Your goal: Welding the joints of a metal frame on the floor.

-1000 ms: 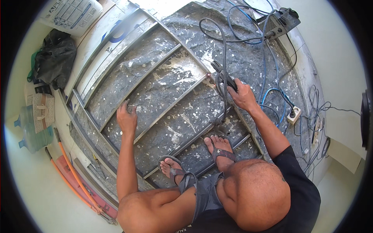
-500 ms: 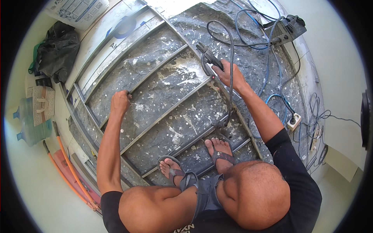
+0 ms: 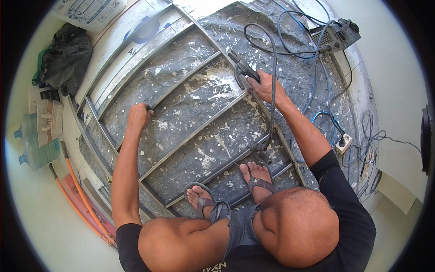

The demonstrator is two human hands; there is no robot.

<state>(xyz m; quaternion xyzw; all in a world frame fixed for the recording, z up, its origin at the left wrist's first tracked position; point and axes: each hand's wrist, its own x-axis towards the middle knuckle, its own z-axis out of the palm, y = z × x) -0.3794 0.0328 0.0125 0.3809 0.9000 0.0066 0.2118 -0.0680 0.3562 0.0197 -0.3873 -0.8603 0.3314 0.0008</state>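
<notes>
A grey metal frame [image 3: 195, 125] with several crossbars lies in front of me. My left hand [image 3: 138, 117] is closed around one of its crossbars [image 3: 181, 86] at the left; the fingertips are partly hidden. At the frame's far right side, my right hand [image 3: 267, 87] grips a dark metal clamp [image 3: 244, 68] with a curved jaw. That jaw sits at the frame's side rail, beside the joint of a crossbar. A small red glowing spot [image 3: 250, 91] shows at this joint. A thick black cable [image 3: 274, 59] hangs in a loop across my right wrist and runs down towards my right foot.
Beneath the frame lies a paint-spotted dark sheet [image 3: 204, 154]. A welding machine [image 3: 335, 37] with tangled cables stands far right, above a white power strip [image 3: 343, 143]. On the left are a black bag [image 3: 65, 61], a blue water jug [image 3: 36, 143] and an orange-handled cutter [image 3: 81, 195].
My left hand has turned slightly and shifted a little up and left at the crossbar. My right hand and the clamp stay at the same joint, and the cable loop has swung slightly right.
</notes>
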